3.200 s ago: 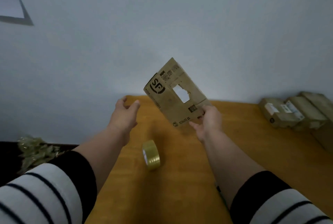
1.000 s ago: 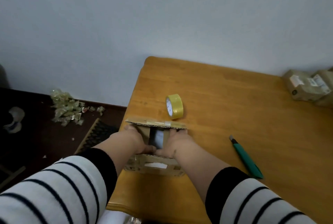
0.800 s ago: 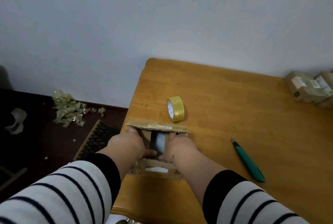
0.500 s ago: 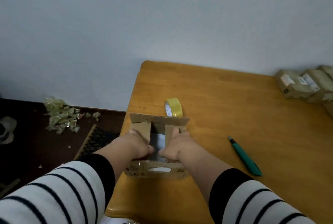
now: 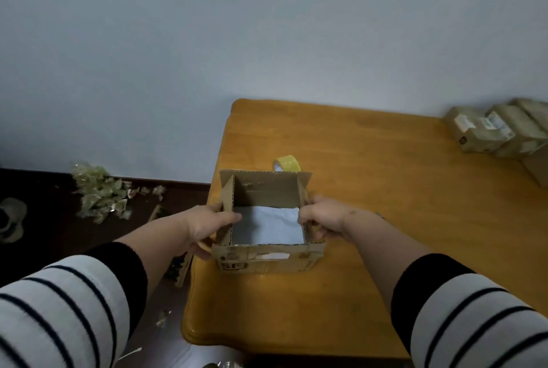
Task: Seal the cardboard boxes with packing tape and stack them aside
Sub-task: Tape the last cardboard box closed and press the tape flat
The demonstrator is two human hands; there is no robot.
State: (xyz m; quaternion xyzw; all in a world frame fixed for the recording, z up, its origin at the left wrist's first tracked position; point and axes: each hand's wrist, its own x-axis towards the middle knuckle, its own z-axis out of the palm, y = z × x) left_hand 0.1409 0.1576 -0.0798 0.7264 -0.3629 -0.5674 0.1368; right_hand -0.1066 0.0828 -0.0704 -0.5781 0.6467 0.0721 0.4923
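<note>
An open cardboard box (image 5: 267, 259) stands near the left front of the wooden table (image 5: 385, 189), its flaps upright and a pale grey package (image 5: 267, 225) inside. My left hand (image 5: 207, 224) grips the box's left wall, thumb inside. My right hand (image 5: 324, 216) grips the right wall the same way. A roll of yellow packing tape (image 5: 287, 163) stands on edge just behind the box, partly hidden by the far flap.
Several taped boxes (image 5: 498, 133) are lined up at the table's far right edge. The wall runs close behind the table. On the dark floor to the left lie crumpled tape scraps (image 5: 100, 192). The table's left edge is right beside the box.
The box's side flaps, pressed inward before, now stand spread apart, showing the grey package. My hands moved from the middle to the side walls. The green knife is hidden behind my right arm.
</note>
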